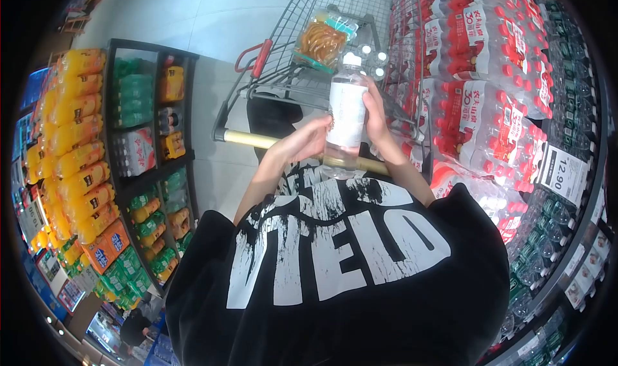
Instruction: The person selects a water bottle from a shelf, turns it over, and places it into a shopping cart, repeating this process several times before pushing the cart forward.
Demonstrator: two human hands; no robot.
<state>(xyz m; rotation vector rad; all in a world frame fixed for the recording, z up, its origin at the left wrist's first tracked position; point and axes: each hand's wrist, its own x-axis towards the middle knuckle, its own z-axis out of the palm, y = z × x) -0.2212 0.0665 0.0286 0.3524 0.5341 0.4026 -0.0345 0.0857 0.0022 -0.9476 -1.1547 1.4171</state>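
A clear bottle (pixel 346 112) with a white cap and a white label stands upright between my two hands, in front of my chest. My left hand (pixel 304 137) grips its left side, and my right hand (pixel 374 114) is wrapped round the right side near the top of the label. Just beyond the bottle is the shopping cart, whose yellow handle bar (pixel 254 138) passes behind my wrists. Inside the cart lies a clear pack of brown food (pixel 322 43), with several white-capped bottles (pixel 373 60) to the right of it.
Shrink-wrapped red-labelled bottle packs (pixel 486 118) are stacked along the right, by a price sign (pixel 562 175) reading 12.90. On the left, orange drink bottles (pixel 80 141) stand beside a black shelf (pixel 154 179) of packs. A person (pixel 134 327) is at the lower left.
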